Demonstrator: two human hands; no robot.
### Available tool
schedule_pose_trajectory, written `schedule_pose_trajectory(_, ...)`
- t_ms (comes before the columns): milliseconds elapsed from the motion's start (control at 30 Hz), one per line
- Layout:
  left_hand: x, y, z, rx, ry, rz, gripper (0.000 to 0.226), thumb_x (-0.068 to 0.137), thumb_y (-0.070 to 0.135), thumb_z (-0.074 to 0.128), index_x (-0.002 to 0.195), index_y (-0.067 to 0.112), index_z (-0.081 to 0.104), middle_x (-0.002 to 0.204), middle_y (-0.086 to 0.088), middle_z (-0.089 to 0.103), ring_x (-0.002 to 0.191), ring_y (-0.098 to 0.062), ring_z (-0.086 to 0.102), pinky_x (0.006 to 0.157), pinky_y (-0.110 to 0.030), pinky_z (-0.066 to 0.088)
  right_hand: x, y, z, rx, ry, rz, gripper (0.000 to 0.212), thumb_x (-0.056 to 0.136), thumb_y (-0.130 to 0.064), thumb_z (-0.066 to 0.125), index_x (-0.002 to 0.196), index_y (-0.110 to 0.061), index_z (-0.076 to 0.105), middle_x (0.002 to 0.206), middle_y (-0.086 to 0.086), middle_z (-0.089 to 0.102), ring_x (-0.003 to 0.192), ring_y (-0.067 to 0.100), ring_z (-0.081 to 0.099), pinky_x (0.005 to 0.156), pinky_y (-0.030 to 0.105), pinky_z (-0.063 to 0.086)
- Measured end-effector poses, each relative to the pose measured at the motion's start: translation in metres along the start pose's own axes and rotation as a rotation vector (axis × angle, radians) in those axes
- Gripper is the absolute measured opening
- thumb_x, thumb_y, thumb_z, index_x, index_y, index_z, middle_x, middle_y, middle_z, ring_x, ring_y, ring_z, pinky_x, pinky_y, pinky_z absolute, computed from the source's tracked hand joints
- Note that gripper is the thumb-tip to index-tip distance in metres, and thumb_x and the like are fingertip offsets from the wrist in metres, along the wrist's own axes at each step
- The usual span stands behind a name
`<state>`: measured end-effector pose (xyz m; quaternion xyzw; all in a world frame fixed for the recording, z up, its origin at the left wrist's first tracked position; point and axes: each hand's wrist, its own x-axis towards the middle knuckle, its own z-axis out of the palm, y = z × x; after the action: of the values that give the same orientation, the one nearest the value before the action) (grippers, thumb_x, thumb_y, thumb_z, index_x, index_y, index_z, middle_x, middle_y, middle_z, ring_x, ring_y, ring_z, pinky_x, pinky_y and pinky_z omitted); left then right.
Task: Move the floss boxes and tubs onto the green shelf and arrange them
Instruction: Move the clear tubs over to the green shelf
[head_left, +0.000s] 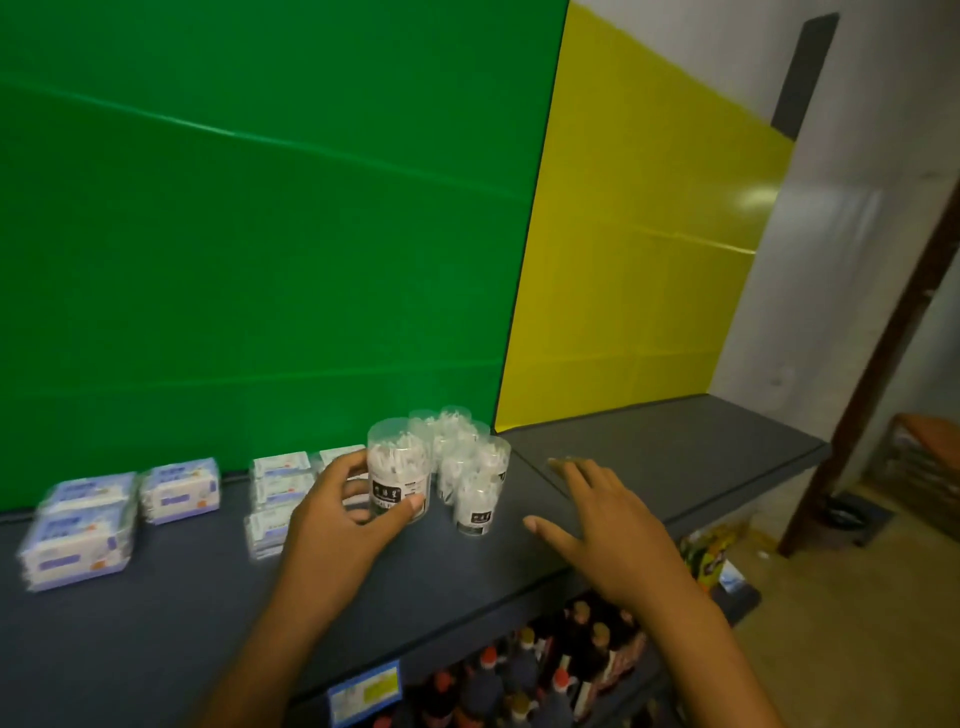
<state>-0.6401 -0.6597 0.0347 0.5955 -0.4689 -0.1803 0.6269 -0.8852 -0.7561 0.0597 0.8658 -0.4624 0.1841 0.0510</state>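
Now we stand at the shelf (156, 613), a dark board in front of a green panel (260, 234), with a yellow panel (639, 260) to its right. Our left hand (337, 525) grips a clear tub (399, 475) of white floss picks, fingers curled round its left side and thumb across the black label at the front. We cannot tell whether that tub stands on the shelf or is just lifted off it. Just to its right and behind it, more tubs (470, 467) stand upright in a tight cluster near the seam between green and yellow.

Our right hand (602, 525) hovers over the shelf to the right of the cluster, fingers straight and spread, holding nothing; whether it touches the board we cannot tell.

Left of the held tub, the floss boxes (280, 493) lie stacked, partly hidden by our left hand. Further left lie blue-and-white packs (179, 491), one on its own and a larger stack (78, 530) nearer the edge; all are blurred.

Below the shelf edge, bottles (519, 675) with red and yellow caps stand in rows, beside a blue price tag (363, 693).
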Motion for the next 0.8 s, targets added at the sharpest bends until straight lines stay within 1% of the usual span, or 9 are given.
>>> schedule_pose_trajectory(67,0.019,-0.004,0.014,0.038,0.008,0.013,0.055,0.072,0.023,0.081,0.120,0.022,0.055,0.114,0.004,0.063,0.089,-0.002,0.062,0.072,-0.021,0.049,0.019,0.013,0.008,0.005,-0.008,0.008,0.075,0.091,-0.069,0.039,0.151,-0.025,0.027,0.152,-0.004,0.034,0.138,0.017,0.033,0.109,0.032,0.035)
schedule_pose_trajectory(167,0.039,-0.011,0.035,0.065,0.009,0.032,0.055,0.072,0.020,0.081,0.120,0.021,0.054,0.113,0.005,0.061,0.089,0.005,0.057,0.069,-0.012,0.043,0.042,0.029,0.022,0.009,-0.007,-0.004,0.074,0.092,-0.069,0.040,0.150,-0.024,0.028,0.151,-0.003,0.035,0.136,0.018,0.035,0.108,0.032,0.037)
schedule_pose_trajectory(267,0.054,-0.020,0.054,0.105,0.003,0.060,0.064,0.070,0.022,0.083,0.125,0.022,0.050,0.115,0.006,0.062,0.098,-0.003,0.060,0.075,-0.014,0.044,0.059,0.044,0.032,0.026,-0.002,-0.013,0.072,0.092,-0.067,0.041,0.148,-0.023,0.031,0.146,-0.003,0.039,0.131,0.019,0.039,0.103,0.033,0.040)
schedule_pose_trajectory(333,0.061,-0.020,0.064,0.134,-0.016,0.094,0.074,0.069,0.023,0.083,0.132,0.027,0.044,0.113,0.010,0.061,0.100,0.002,0.059,0.077,-0.013,0.046,0.069,0.054,0.037,0.059,-0.022,-0.016,0.072,0.092,-0.066,0.042,0.148,-0.023,0.030,0.147,-0.002,0.038,0.132,0.020,0.039,0.104,0.034,0.040)
schedule_pose_trajectory(433,0.072,-0.014,0.076,0.157,-0.039,0.129,0.087,0.070,0.022,0.083,0.140,0.041,0.033,0.108,0.019,0.060,0.095,0.007,0.061,0.074,-0.012,0.050,0.089,0.069,0.043,0.098,-0.024,-0.030,0.074,0.092,-0.066,0.043,0.148,-0.022,0.029,0.147,-0.001,0.038,0.132,0.019,0.038,0.104,0.034,0.040)
schedule_pose_trajectory(500,0.079,-0.012,0.086,0.194,-0.029,0.149,0.088,0.071,0.026,0.082,0.138,0.050,0.031,0.111,0.017,0.062,0.096,0.004,0.062,0.078,-0.016,0.053,0.102,0.080,0.049,0.113,-0.016,-0.051,0.073,0.091,-0.066,0.044,0.147,-0.020,0.031,0.145,0.000,0.041,0.131,0.020,0.040,0.102,0.034,0.041)
schedule_pose_trajectory(567,0.083,-0.009,0.098,0.233,0.011,0.166,0.082,0.070,0.029,0.083,0.132,0.054,0.035,0.119,0.010,0.061,0.098,-0.003,0.064,0.082,-0.029,0.056,0.114,0.089,0.055,0.153,-0.019,-0.086,0.073,0.090,-0.066,0.045,0.146,-0.021,0.032,0.144,0.000,0.041,0.130,0.020,0.041,0.102,0.035,0.043)
schedule_pose_trajectory(667,0.085,-0.004,0.122,0.350,0.093,0.196,0.074,0.067,0.035,0.084,0.126,0.049,0.041,0.124,0.012,0.052,0.097,-0.005,0.061,0.083,-0.035,0.056,0.133,0.103,0.060,0.211,-0.029,-0.155,0.072,0.091,-0.065,0.047,0.147,-0.023,0.031,0.145,-0.002,0.041,0.131,0.019,0.041,0.102,0.034,0.042)
schedule_pose_trajectory(800,0.082,-0.002,0.158,0.485,0.176,0.168,0.070,0.064,0.039,0.085,0.118,0.041,0.041,0.121,0.014,0.046,0.101,-0.009,0.058,0.084,-0.038,0.053,0.154,0.124,0.065,0.239,-0.051,-0.257,0.071,0.091,-0.064,0.049,0.146,-0.023,0.033,0.146,-0.003,0.040,0.133,0.016,0.039,0.105,0.033,0.041)
